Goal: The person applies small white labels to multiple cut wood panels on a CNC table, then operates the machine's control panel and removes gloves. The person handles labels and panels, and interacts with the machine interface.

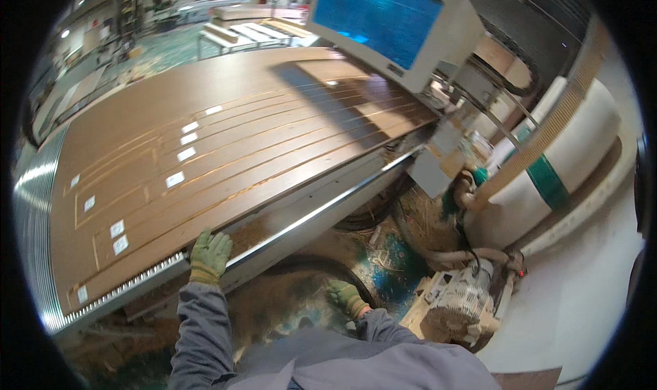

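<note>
Workshop floor, sawdust-strewn, beside brown panel (226, 150): left hand (209, 253) spread flat on panel's near edge; right hand (348, 297) below, grip unclear. Likely bracing; next, firm hold.

My gloves (209, 253) pale green, sleeves (202, 328) grey. Near-left board (205, 150) brown with white labels (175, 179). Far screen (376, 14) blue. Floor (390, 267) teal.

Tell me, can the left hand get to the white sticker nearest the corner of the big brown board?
Probably yes. The left hand already rests on the brown board's near edge, and the white sticker lies flat on top farther left, with nothing between them.
</note>
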The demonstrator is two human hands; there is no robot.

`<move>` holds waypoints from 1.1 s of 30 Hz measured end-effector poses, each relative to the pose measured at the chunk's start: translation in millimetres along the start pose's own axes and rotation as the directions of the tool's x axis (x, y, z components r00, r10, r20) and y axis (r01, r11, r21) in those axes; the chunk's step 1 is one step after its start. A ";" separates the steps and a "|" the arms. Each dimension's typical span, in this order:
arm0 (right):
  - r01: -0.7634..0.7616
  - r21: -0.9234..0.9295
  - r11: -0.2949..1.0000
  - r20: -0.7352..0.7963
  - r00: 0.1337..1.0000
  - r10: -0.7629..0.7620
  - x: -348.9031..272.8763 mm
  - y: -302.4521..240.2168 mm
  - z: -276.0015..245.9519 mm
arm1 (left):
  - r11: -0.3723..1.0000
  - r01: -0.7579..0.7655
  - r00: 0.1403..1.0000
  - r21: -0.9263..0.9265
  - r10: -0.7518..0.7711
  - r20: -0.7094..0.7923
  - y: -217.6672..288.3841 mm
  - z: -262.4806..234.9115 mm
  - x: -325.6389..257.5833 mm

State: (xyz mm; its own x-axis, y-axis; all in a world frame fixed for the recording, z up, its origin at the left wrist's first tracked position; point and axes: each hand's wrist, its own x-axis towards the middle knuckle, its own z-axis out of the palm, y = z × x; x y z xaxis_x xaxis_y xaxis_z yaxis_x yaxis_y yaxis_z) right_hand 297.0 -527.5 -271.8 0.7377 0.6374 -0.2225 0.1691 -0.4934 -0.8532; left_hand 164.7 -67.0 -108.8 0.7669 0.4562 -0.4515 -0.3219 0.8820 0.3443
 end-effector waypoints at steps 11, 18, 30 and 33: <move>0.225 -0.684 0.694 0.295 0.955 -0.020 -18.1 45.8 -245.2 | 0.997 -0.050 0.991 0.052 0.056 -0.124 -154.4 220.3 -29.5; 0.092 -0.053 0.994 0.034 0.995 -0.091 -25.5 49.9 -440.4 | 0.995 -0.096 0.976 -0.007 0.093 -0.195 -302.0 338.2 -21.9; 0.129 0.612 0.780 -0.076 0.992 -0.104 124.6 -28.0 -572.5 | 0.998 0.032 0.999 0.054 -0.030 -0.045 -398.6 401.2 25.9; 0.453 0.259 0.853 -0.300 0.877 -0.375 150.9 -74.9 -580.5 | 0.979 -0.046 0.998 0.200 0.053 -0.030 -411.6 390.5 -7.2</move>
State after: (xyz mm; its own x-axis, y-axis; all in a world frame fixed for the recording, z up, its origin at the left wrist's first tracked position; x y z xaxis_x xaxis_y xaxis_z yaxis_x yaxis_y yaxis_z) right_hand 775.0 -737.9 32.4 0.7800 0.5663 0.2662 0.3090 0.0214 -0.9508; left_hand 508.5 -479.6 74.2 0.7315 0.5058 -0.4572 -0.2397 0.8185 0.5221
